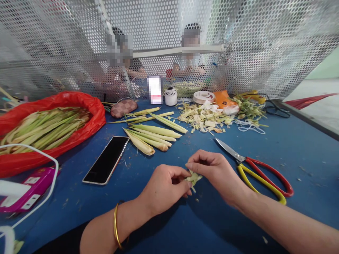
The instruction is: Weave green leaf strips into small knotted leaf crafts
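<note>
In the middle of the blue table [212, 222], my left hand [169, 187] pinches a small pale-green folded leaf piece [194, 178] between thumb and fingers. My right hand [214, 171] is closed at the piece's upper edge, thumb and forefinger pressed together on it. Scissors [239, 158] with one red and one yellow handle lie beside my right hand, blades slightly apart. Beyond my hands is a fan of pale-green leaf stalks [156, 135]. Fingertips partly cover the folded piece, so its exact shape is hidden.
A dark-screened phone [107, 160] lies left of my hands. Further left are a red bag [92, 123] of long leaves and a purple power strip [39, 185] with a white cable. Cut scraps [198, 118] and a thread spool [171, 97] sit before a perforated screen; two people are behind it.
</note>
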Motion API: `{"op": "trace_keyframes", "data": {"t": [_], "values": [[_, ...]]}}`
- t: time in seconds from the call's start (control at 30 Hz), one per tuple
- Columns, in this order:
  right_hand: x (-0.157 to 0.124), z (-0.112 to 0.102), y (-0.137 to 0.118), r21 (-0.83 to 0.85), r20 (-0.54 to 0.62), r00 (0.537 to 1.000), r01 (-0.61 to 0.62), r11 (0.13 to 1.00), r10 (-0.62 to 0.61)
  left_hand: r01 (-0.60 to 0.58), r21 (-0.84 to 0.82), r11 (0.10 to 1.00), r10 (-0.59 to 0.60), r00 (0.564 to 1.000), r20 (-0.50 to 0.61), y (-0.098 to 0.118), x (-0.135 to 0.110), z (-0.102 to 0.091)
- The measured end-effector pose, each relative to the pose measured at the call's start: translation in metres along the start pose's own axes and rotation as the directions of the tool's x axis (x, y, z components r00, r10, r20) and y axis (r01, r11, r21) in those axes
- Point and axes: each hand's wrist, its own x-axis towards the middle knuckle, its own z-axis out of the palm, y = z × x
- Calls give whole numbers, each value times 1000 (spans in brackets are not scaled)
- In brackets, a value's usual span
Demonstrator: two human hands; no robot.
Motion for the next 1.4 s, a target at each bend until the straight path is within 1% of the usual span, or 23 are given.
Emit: {"op": "trace_keyframes", "data": {"t": [0.07,0.17,0.3,0.4,0.47,0.53,0.63,0.7,0.73,0.83,0.9,0.97,1.03,1.1,1.13,1.2,1.3,1.4], "values": [[-1,1,0,17,19,1000,-11,1000,11,33,-43,999,-30,997,73,1,-1,-1],[-3,3,0,-1,12,1000,16,1000,-16,78,-111,991,-61,987,147,1,-1,-3],[-3,5,0,-11,-34,999,38,999,-38,112,-182,977,-78,980,183,2,-1,-3],[-3,7,-1,14,-34,999,23,1000,-22,147,-226,963,-101,973,206,4,-1,-2],[-2,8,-2,26,-25,1000,17,1000,-16,149,-227,962,-98,970,222,6,-2,-1],[-2,8,-3,42,-5,1000,18,999,-18,125,-192,973,-85,975,203,8,-3,0],[-3,10,-4,60,24,999,21,998,-23,59,-79,995,-48,990,132,8,-4,3],[-4,11,-4,33,22,999,46,998,-47,45,-39,998,-40,993,110,7,-4,7],[-5,12,-4,1,14,997,77,997,-77,51,-42,998,-46,993,112,6,-4,10],[-4,11,-4,-104,-7,981,193,976,-195,96,-125,987,-80,988,130,3,-3,16],[-2,7,-6,-122,-19,971,233,965,-237,114,-207,972,-92,989,113,5,-1,18],[1,0,-10,-75,-42,969,238,968,-242,91,-288,953,-82,996,43,10,3,18],[4,-8,-14,-25,-72,968,240,970,-242,40,-351,936,-64,996,-56,17,7,16],[6,-15,-17,-6,-65,971,228,974,-228,-3,-381,924,-52,989,-136,21,10,14],[6,-17,-18,-7,-49,974,220,975,-220,-14,-382,924,-50,986,-157,22,12,12],[7,-19,-17,-4,-22,978,210,978,-210,-19,-366,930,-44,986,-162,20,14,11],[5,-17,-12,-44,-5,980,196,980,-197,-17,-355,935,-24,994,-110,13,15,11],[3,-13,-7,-125,-41,980,188,974,-194,-18,-357,934,-2,999,-55,9,14,11]]}}
